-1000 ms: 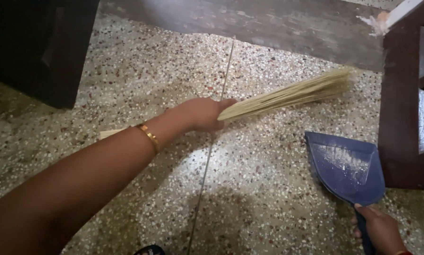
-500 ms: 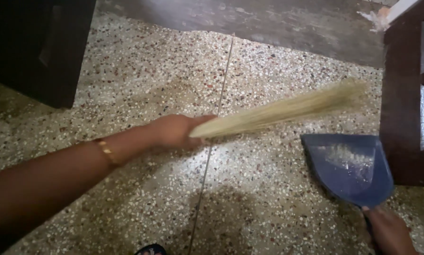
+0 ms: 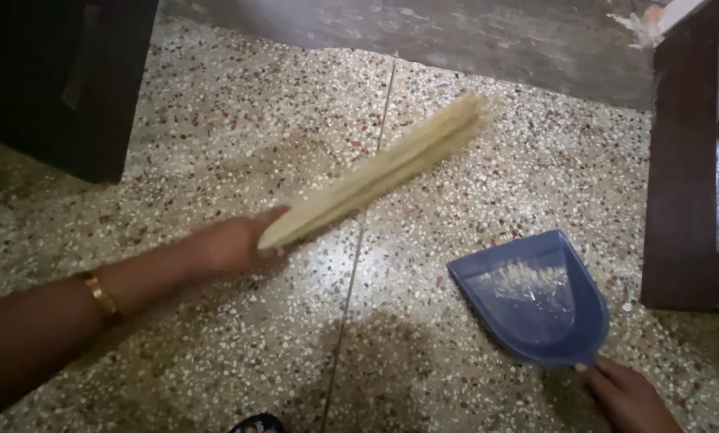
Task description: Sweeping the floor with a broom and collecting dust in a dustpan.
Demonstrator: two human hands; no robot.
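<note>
My left hand (image 3: 230, 244) grips a bundled straw broom (image 3: 379, 171) near its base, and the bristles point up and to the right over the speckled terrazzo floor (image 3: 239, 152). A gold bangle (image 3: 101, 296) sits on that wrist. My right hand (image 3: 628, 397), at the bottom right edge, holds the handle end of a blue plastic dustpan (image 3: 532, 295). The dustpan rests on the floor with its mouth turned up and to the left, and pale dust lies inside it.
A dark wooden furniture leg (image 3: 680, 160) stands at the right edge, close to the dustpan. Another dark cabinet (image 3: 59, 80) fills the top left. A grey worn strip (image 3: 456, 40) runs along the far side. A thin joint line (image 3: 351, 273) crosses the floor.
My left hand pulled back toward me and to the left, swinging the broom tip away from the right furniture toward the centre. The dustpan shifted left and turned its mouth leftward.
</note>
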